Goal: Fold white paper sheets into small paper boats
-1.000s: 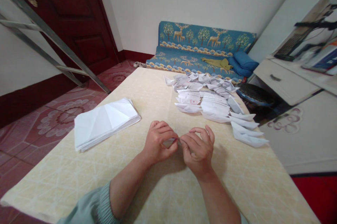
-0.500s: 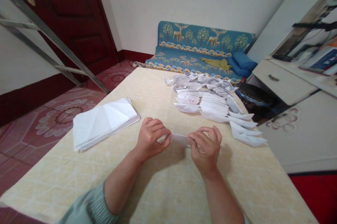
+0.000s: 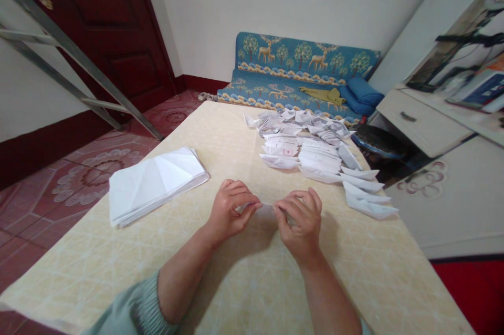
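Both hands hold a small piece of folded white paper (image 3: 266,212) low over the table, pinching it between fingers and thumbs. My left hand (image 3: 232,210) grips its left end and my right hand (image 3: 300,223) its right end. Part of the paper is hidden by my fingers. To the left lies a stack of large folded white sheets (image 3: 155,185). Ahead and to the right, a heap of folded paper boats (image 3: 303,154) spreads over the cream patterned tabletop (image 3: 378,272), its nearest boats (image 3: 370,205) just beyond my right hand.
The table's left edge drops to a red patterned tile floor (image 3: 84,180). Beyond it stand a blue deer-patterned sofa (image 3: 299,70) and a dark round stool (image 3: 380,142). A metal ladder (image 3: 71,67) leans before a dark red door (image 3: 102,25), and a white drawer cabinet (image 3: 423,119) stands right.
My hands first spread apart, opening the paper between them, and have now come closer together again. The paper looks more bunched. The stack and boats have not moved.
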A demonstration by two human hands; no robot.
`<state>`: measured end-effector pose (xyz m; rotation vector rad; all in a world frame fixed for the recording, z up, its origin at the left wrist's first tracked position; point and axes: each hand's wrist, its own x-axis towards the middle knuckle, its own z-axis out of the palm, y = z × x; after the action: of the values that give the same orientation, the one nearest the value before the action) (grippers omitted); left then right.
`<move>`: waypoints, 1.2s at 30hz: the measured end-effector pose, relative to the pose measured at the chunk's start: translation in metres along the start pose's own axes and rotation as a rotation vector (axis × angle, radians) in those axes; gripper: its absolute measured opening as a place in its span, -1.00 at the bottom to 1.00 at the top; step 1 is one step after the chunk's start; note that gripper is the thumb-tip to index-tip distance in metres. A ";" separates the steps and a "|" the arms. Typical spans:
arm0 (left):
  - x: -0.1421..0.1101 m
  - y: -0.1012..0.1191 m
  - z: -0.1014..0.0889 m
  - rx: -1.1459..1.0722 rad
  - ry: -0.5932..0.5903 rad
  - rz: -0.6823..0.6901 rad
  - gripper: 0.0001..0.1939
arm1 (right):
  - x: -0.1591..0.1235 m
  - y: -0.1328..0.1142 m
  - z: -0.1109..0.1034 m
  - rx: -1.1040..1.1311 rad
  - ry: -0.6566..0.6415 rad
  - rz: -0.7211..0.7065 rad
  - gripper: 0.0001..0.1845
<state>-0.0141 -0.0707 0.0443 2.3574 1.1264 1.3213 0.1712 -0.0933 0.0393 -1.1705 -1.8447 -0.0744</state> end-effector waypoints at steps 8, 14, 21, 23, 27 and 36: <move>-0.001 -0.010 -0.008 0.020 0.096 -0.126 -0.81 | -0.001 0.014 -0.005 -0.028 0.033 0.029 -0.93; -0.005 -0.016 -0.004 0.050 0.154 -0.233 -0.74 | -0.003 0.020 -0.002 0.165 0.057 0.113 -0.92; -0.008 -0.015 -0.001 -0.240 0.137 -0.432 -0.70 | -0.010 0.019 -0.001 0.399 -0.007 0.488 -0.78; -0.007 -0.015 0.000 -0.285 0.168 -0.480 -0.70 | -0.010 0.017 -0.001 0.456 -0.033 0.544 -0.75; -0.005 -0.016 -0.001 -0.332 0.321 -0.538 -0.70 | -0.009 0.016 0.001 0.412 0.140 0.634 -0.75; -0.002 -0.001 0.023 -0.668 0.035 -0.464 -0.46 | -0.012 0.016 0.013 0.117 0.163 0.335 -0.92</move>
<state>0.0030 -0.0674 0.0292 1.4978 0.9578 1.2989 0.1759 -0.0866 0.0173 -1.3335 -1.4724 0.1231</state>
